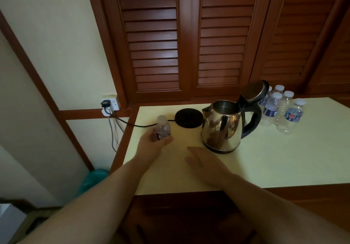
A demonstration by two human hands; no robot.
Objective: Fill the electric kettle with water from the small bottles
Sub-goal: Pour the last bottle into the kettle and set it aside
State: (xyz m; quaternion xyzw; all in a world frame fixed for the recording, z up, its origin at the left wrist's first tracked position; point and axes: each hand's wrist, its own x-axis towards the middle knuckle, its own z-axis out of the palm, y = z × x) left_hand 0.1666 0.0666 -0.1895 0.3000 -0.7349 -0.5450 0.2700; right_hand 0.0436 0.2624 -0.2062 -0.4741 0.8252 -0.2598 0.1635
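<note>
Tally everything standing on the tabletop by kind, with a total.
Small bottles: 6, one in the left hand, five grouped behind the kettle, e.g.
Electric kettle, lid open: 1
Black kettle base: 1
Total: 8
More bottles could be hidden behind the lid.

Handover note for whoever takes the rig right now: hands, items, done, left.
Left hand: closed around a small bottle, cap on, upright at the table's left end.
Right hand: open, empty, low over the table in front of the kettle.
Kettle: lid flipped open, standing off its base, which lies to its left, plugged into the wall socket.
Other bottles: capped cluster right of the kettle; fill levels unclear.
Done: lid open. Water level in the kettle cannot be judged.
Left: uncap, pour, probably repeat, close the lid.
</note>
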